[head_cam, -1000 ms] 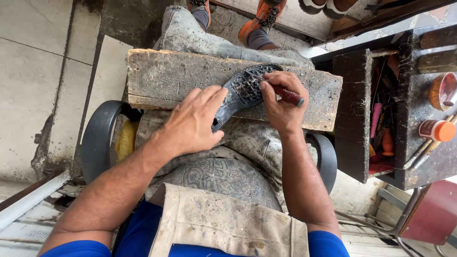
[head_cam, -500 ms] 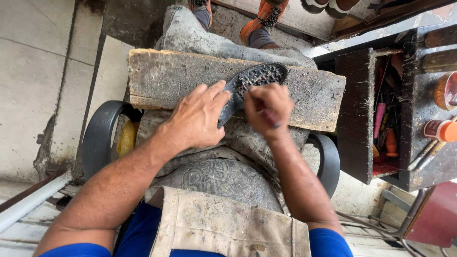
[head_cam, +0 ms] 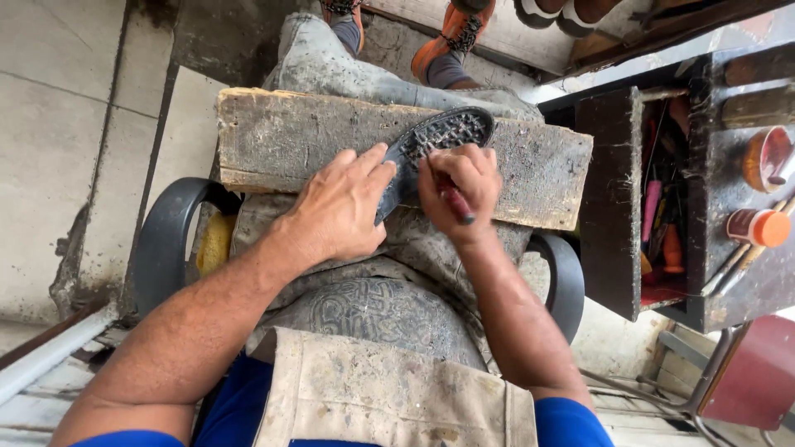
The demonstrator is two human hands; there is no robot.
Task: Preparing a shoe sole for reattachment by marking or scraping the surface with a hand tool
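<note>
Head view: two bare hands work a black studded shoe sole (head_cam: 439, 141) on a worn wooden board (head_cam: 290, 141) laid across the lap.

The left hand (head_cam: 335, 211) lies flat, fingers spread narrow, fingertips pressing the sole's near edge. The right hand (head_cam: 460, 186) is curled tight around a dark red-handled tool (head_cam: 455, 203), knuckles just beside the sole's studs. Past the right fingers stands a dark tool box (head_cam: 662, 207); an orange-capped container (head_cam: 758, 228) sits beyond it.

Even, soft daylight, faint shadows, sharp focus throughout, slight wide-angle bending toward the edges.
</note>
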